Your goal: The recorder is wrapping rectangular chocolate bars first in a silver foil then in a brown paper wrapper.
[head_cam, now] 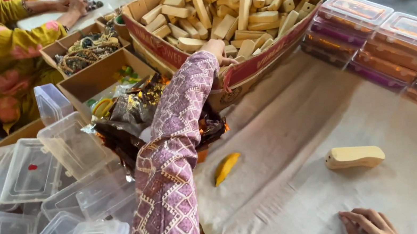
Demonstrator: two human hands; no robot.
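Left hand (217,51) reaches over the near wall of the big cardboard box (265,56), arm in a purple patterned sleeve (171,159) stretched across the worktop; its grip is hidden behind the wrist and box edge, so I cannot tell whether it pinches a block. Wooden blocks (237,8) lie heaped loose in the box, too many to count, likely dumped there for easy picking. One block (354,157) lies alone on the beige cloth (303,185), well apart from the box. One yellow curved piece (226,167) lies near the sleeve. Right hand (367,223) rests on the cloth at the lower edge, fingers spread flat, holding nothing. Clear plastic boxes (43,208), roughly eight, empty, stand to the left. Filled lidded boxes (387,50) stack in rows at right.
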